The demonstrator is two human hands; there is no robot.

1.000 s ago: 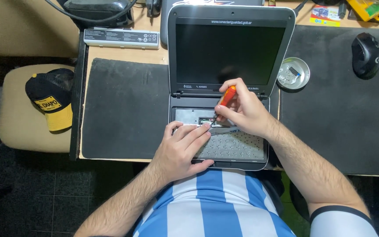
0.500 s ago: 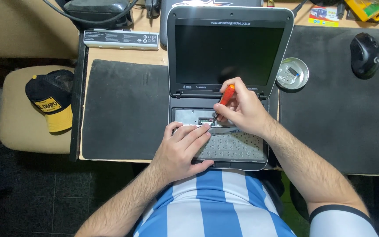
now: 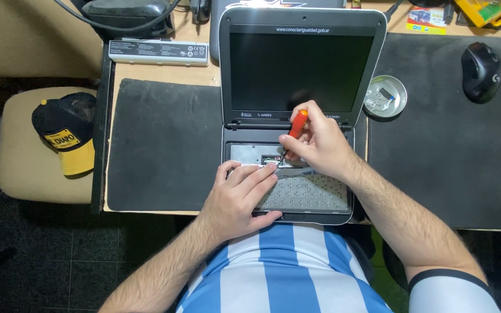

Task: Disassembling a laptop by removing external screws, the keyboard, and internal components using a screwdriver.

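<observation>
The right hand [image 3: 320, 145] has a closed grip on an orange-handled screwdriver [image 3: 294, 131], its tip down at the exposed strip just behind the keyboard [image 3: 305, 194] of a small grey laptop [image 3: 302, 110]. The left hand [image 3: 239, 194] lies flat with fingers spread on the keyboard's left end, holding nothing, fingertips near the tool tip. The laptop stands open on the table [image 3: 163, 75] between two black mats. Right of its screen sits a round metal dish [image 3: 385, 96], further right a black mouse [image 3: 480, 72]. Left of the laptop, a white battery pack [image 3: 159, 51], and a black-and-yellow cap [image 3: 66, 137] on a stool.
</observation>
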